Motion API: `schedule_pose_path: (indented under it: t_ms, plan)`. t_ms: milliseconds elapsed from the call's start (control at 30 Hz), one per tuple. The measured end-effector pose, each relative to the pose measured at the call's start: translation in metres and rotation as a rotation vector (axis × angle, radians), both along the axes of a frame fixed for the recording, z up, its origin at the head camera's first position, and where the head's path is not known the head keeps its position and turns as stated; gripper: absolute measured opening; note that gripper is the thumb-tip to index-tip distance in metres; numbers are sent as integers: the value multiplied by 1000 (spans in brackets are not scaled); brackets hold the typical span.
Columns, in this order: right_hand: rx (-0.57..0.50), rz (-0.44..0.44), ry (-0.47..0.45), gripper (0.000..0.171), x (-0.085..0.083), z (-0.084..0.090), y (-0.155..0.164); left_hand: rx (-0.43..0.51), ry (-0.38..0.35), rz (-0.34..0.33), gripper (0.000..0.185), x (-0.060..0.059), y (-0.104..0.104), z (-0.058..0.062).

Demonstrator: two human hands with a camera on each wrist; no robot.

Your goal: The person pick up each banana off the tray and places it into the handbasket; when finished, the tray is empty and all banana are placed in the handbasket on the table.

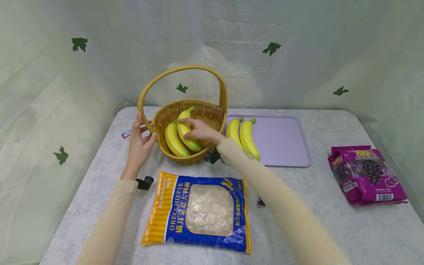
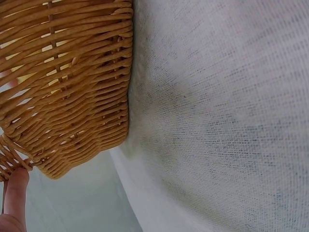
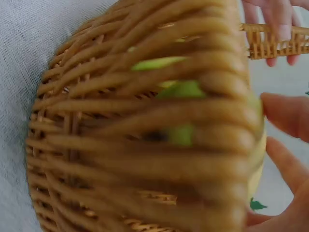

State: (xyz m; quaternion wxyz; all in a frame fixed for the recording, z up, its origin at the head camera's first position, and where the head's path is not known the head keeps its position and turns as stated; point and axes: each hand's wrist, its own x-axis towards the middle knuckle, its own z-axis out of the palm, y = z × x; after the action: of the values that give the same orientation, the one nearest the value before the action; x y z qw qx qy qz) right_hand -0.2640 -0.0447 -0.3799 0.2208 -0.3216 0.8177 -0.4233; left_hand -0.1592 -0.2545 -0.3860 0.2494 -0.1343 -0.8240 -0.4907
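A wicker basket (image 1: 213,112) with a tall arched handle (image 1: 140,105) stands at the back left of the table. My left hand (image 1: 140,147) grips the lower left end of that handle, fingers behind and thumb in front. In the right wrist view, the fingers of the left hand show around the handle. Two bananas lie side by side in the basket, a left banana (image 1: 173,139) and a right banana (image 1: 194,144). My right hand (image 1: 202,131) reaches over the basket's right rim and holds the right banana between thumb and fingers. The basket's weave partly hides the bananas in the right wrist view.
Right of the basket, a lilac tray (image 1: 281,140) bears two more bananas (image 1: 246,136), partly behind the right sleeve. A blue and yellow orecchiette pasta bag (image 1: 208,213) lies in front. A purple grape-printed bag (image 1: 367,176) lies far right. Pale cloth (image 1: 318,55) hangs behind.
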Motion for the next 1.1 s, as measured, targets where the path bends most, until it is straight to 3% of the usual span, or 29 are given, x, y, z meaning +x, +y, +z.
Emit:
schedule_pose_path:
  t_ms: [433,767,933,1100]
  plan:
    - [143,-37,6,58,6,-12,-16,-12,0,15,82,1,1,0]
    - [168,-39,-21,59,6,-13,-15,-7,7,5,83,-1,2,-1]
    - [139,-32,-49,56,5,-7,-8,-3,20,-1,83,-1,1,-1]
    - [34,-42,-56,50,1,0,7,6,16,-8,83,0,1,-1]
